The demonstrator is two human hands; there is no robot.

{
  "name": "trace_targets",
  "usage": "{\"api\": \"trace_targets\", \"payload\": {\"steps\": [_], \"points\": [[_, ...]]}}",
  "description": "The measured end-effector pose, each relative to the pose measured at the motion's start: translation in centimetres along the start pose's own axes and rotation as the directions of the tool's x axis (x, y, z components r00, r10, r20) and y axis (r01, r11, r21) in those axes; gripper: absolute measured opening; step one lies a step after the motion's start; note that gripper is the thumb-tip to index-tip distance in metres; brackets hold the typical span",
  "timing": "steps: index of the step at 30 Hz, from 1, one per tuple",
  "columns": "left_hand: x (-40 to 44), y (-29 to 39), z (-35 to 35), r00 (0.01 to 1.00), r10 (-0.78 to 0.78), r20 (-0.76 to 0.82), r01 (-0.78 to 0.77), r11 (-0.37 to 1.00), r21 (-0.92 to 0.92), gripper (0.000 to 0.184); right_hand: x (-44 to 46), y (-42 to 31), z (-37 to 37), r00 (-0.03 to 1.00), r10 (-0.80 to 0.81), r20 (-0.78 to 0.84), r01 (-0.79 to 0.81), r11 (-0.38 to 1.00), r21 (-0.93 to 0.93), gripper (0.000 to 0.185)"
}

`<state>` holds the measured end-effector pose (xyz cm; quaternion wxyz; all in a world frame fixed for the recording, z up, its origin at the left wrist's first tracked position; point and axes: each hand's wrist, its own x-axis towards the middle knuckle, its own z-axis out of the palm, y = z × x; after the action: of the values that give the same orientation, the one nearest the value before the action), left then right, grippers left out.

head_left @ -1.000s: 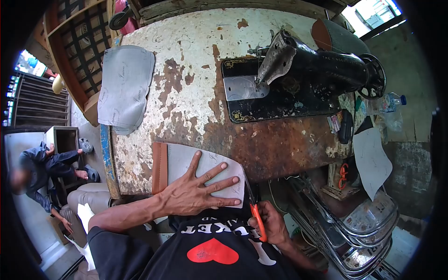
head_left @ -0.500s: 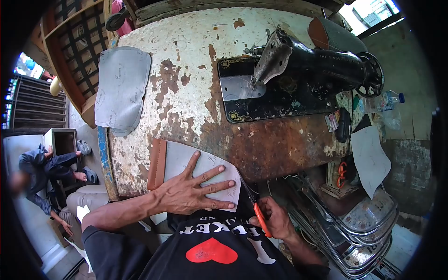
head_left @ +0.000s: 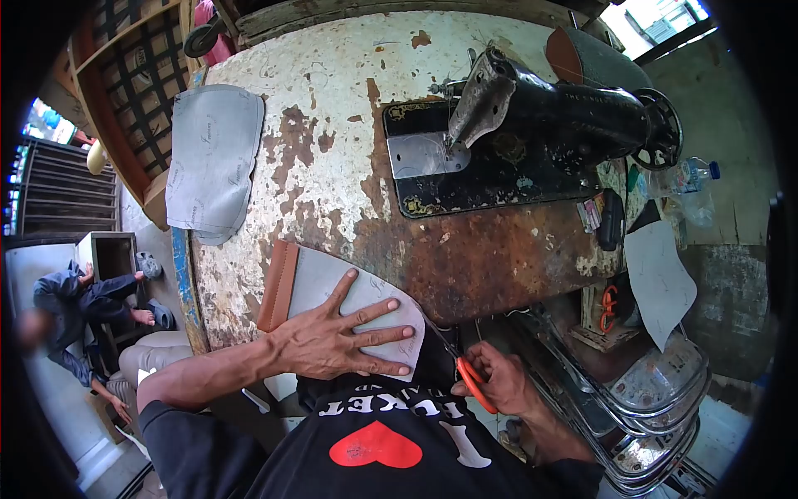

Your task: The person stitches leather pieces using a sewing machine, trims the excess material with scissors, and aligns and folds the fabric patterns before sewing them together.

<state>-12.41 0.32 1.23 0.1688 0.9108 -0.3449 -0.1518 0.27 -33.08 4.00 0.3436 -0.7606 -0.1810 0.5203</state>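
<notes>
A grey printed piece of material (head_left: 320, 270) with a stitched brown band (head_left: 277, 287) along one end lies at the table's front edge. Spread flat across it, my left hand (head_left: 332, 343) presses down with the fingers apart. My right hand (head_left: 505, 381) grips orange-handled scissors (head_left: 474, 387) just off the piece's right edge. Their dark blades point up and left, against that curved edge; whether they touch it I cannot tell. Part of the piece is hidden under my left hand.
A black sewing machine (head_left: 565, 121) stands on the worn table (head_left: 332, 100). Another grey piece (head_left: 214, 158) lies at left; a pale piece (head_left: 659, 279) hangs at right near a plastic bottle (head_left: 694, 176). Metal chair frames (head_left: 648, 395) are stacked at lower right. A person (head_left: 62, 291) sits far left.
My right hand and the scissors have shifted slightly right, and the orange handles have tilted. My left hand stays flat on the grey piece, which sits slightly further left in view.
</notes>
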Motion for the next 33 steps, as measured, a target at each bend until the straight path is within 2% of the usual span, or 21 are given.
{"api": "trace_targets", "payload": {"steps": [7,9,19,21,23,25,27,33], "points": [[0.0,0.0,-0.3,0.998,0.014,0.055,-0.015,0.999,0.029,0.074,0.6,-0.8,0.0,1.000,-0.029,0.004,0.029,0.999,-0.030,0.067],[0.0,-0.1,-0.4,0.998,0.019,0.067,-0.022,0.999,0.050,0.074,0.8,-0.7,-0.5,0.999,-0.035,0.011,0.036,0.990,-0.136,0.068],[0.0,-0.3,-0.5,0.995,0.029,0.092,-0.032,0.999,0.029,0.072,1.8,-1.8,-1.8,0.995,-0.076,0.061,0.082,0.992,-0.098,0.074],[-0.1,-0.3,-0.2,0.996,0.039,0.074,-0.040,0.999,0.010,0.070,1.6,-1.9,-2.0,0.996,-0.028,0.079,0.039,0.989,-0.142,0.073],[0.0,-0.4,-0.3,0.997,0.037,0.069,-0.036,0.999,-0.018,0.071,1.9,-2.0,-2.1,0.994,-0.072,0.079,0.082,0.987,-0.138,0.073],[0.0,-0.4,-0.7,0.990,0.069,0.121,-0.073,0.997,0.032,0.072,2.3,-2.1,-2.0,0.988,-0.149,0.040,0.153,0.979,-0.132,0.072],[-0.1,-0.5,-0.8,0.989,0.069,0.129,-0.067,0.998,-0.023,0.073,2.7,-2.5,-2.5,0.989,-0.136,0.063,0.143,0.980,-0.138,0.072],[0.0,-0.5,-0.9,0.983,0.086,0.164,-0.088,0.996,0.010,0.065,3.0,-3.5,-3.5,0.986,-0.095,0.134,0.113,0.985,-0.133,0.072]]}}
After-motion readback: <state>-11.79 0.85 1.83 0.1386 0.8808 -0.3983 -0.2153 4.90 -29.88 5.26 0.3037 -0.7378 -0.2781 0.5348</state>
